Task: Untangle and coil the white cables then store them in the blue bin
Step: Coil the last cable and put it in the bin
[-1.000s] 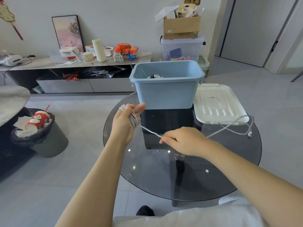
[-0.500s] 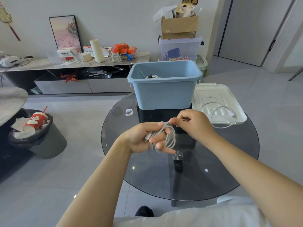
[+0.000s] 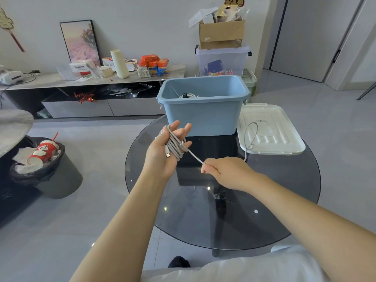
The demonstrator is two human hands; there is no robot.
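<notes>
A white cable (image 3: 175, 145) is wound in several loops around my raised left hand (image 3: 162, 153), whose fingers point up while the thumb lies across the loops; the plug end rests on the palm. From the coil a taut strand runs down-right to my right hand (image 3: 225, 171), which pinches it. The loose tail (image 3: 251, 135) loops over the white lid (image 3: 270, 131). The blue bin (image 3: 203, 117) stands just behind my left hand on the round glass table (image 3: 284, 200). Another coiled white cable (image 3: 189, 96) lies inside the bin.
A dark waste bin (image 3: 50, 174) full of cups and paper stands on the floor at left. Behind the table runs a low cabinet (image 3: 91, 102) with boxes and snacks. A clear crate with a cardboard box (image 3: 221, 33) on top stands behind the blue bin.
My hands were together at the coil half a second ago. Now the left hand has lifted up-left with the loops and the right hand has pulled a strand down-right; the tail on the lid has shortened.
</notes>
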